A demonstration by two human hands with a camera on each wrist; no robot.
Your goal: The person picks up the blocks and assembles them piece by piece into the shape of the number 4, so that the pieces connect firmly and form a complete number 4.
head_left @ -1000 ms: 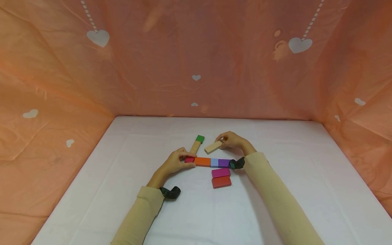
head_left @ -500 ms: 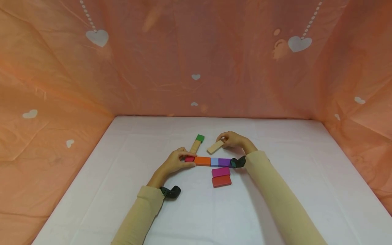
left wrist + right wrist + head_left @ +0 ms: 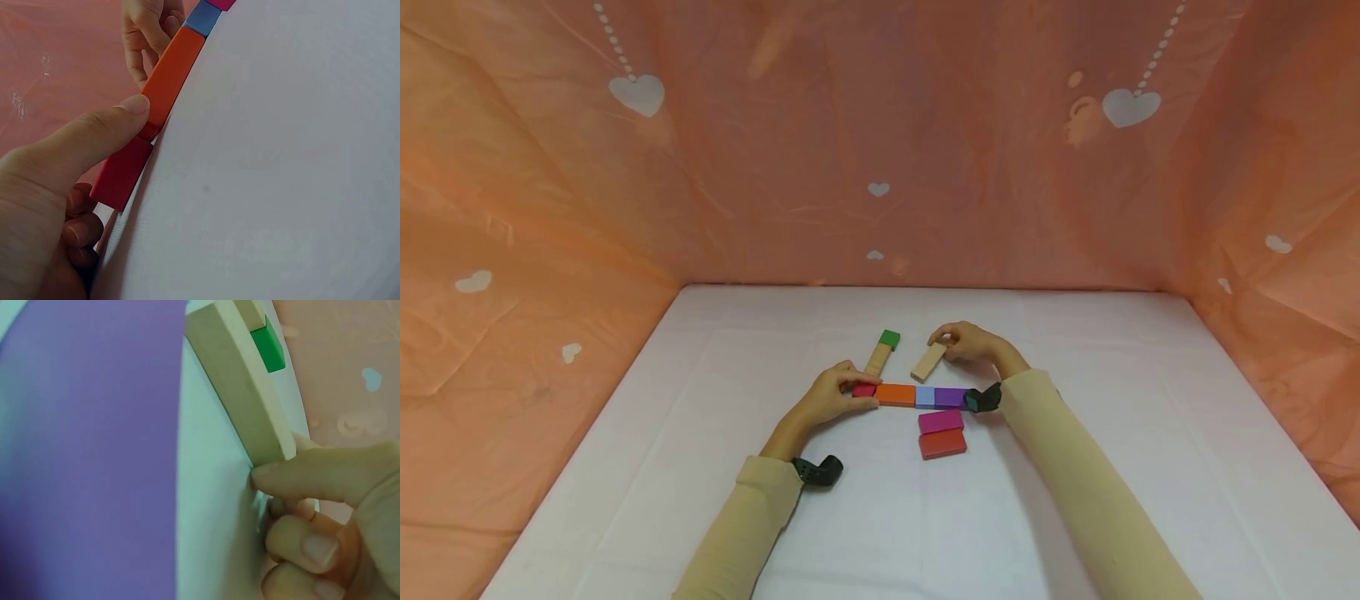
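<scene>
My left hand (image 3: pixel 826 398) is at the left end of a row of blocks, its thumb on the near side and a finger on the far side of a crimson block (image 3: pixel 122 175). An orange block (image 3: pixel 897 395), a light blue block (image 3: pixel 925 397) and a purple block (image 3: pixel 950 399) continue the row rightward. Beyond the row, my right hand (image 3: pixel 968 342) pinches the far end of a plain wooden block (image 3: pixel 928 362), whose near end points at the light blue one. Another wooden block (image 3: pixel 877 359) leads from the row's left part to a green block (image 3: pixel 890 338).
Just in front of the row lie a magenta block (image 3: pixel 940 422) and a red block (image 3: pixel 943 443), side by side. The black wrist camera (image 3: pixel 982 398) on the right arm covers the row's right end. An orange curtain (image 3: pixel 880 142) with hearts closes off the white table's back.
The wooden block in my right hand has turned, its near end swinging rightward and a little closer to the row. My left hand has stayed in place.
</scene>
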